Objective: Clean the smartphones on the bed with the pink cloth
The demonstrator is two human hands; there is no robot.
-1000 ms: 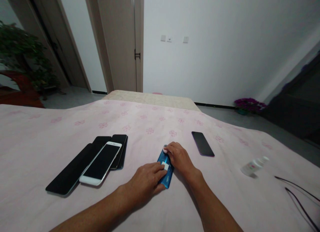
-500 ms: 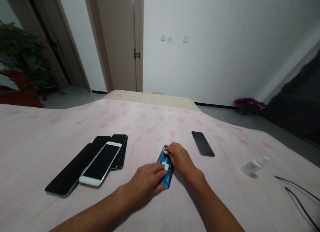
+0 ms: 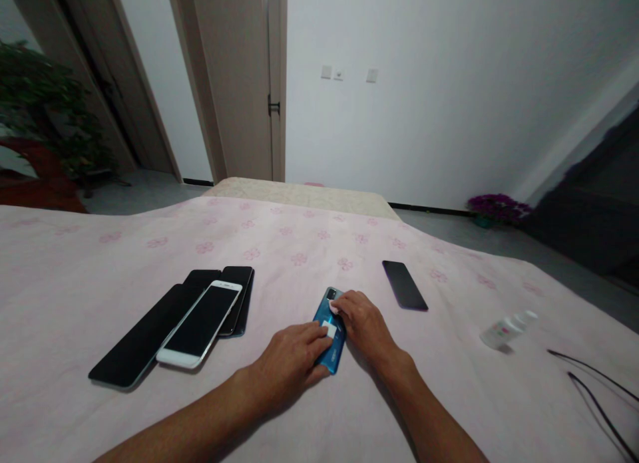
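A blue smartphone [image 3: 333, 360] lies on the pink sheet with its back facing up and its camera block at the far end. A white square sticker [image 3: 330, 329] is on its back. My left hand [image 3: 295, 354] is closed over the phone's left edge, fingers across the back and thumb at the near end. In the fingers of my right hand [image 3: 363, 318] is a small white wipe [image 3: 334, 306], pressed against the phone just below the camera block. Most of the wipe is hidden under those fingers.
Left lie a white-framed phone [image 3: 200, 326] and several black phones [image 3: 137, 343], overlapping. Another dark phone [image 3: 405, 287] lies to the right. Beyond it are a white bottle [image 3: 506, 331], tilted in view, and black cables [image 3: 599, 400]. The pink flowered sheet [image 3: 299, 243] spreads underneath.
My right hand has slid the wipe slightly down the phone's back, and more of the camera block shows. My left hand keeps its hold on the phone.
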